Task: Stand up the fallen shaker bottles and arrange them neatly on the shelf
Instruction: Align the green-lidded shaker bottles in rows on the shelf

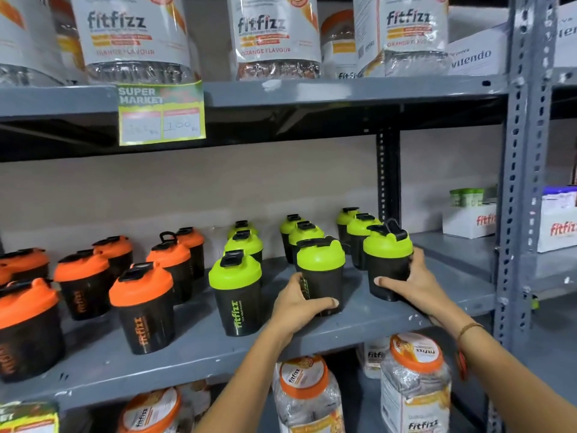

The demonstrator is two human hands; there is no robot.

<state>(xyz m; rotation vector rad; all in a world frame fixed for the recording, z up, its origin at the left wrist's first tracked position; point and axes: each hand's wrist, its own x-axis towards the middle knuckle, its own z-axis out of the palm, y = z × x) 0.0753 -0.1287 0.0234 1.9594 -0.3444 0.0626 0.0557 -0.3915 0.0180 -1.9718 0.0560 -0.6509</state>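
Black shaker bottles stand upright in rows on the grey middle shelf (199, 348). Several with orange lids (142, 284) fill the left half, several with green lids (235, 270) the right half. My left hand (296, 303) grips the base of a front green-lidded shaker (321, 264). My right hand (412, 282) wraps around the rightmost front green-lidded shaker (387, 245), whose black cap flap is flipped up. Both held bottles rest upright on the shelf. I see no bottle lying on its side.
Big Fitfizz jars (134, 35) stand on the shelf above, with a green price tag (161, 112) hanging from its edge. More jars (415, 382) sit below. A grey perforated upright (515, 182) bounds the right side. White Fitfizz boxes (468, 220) lie beyond it.
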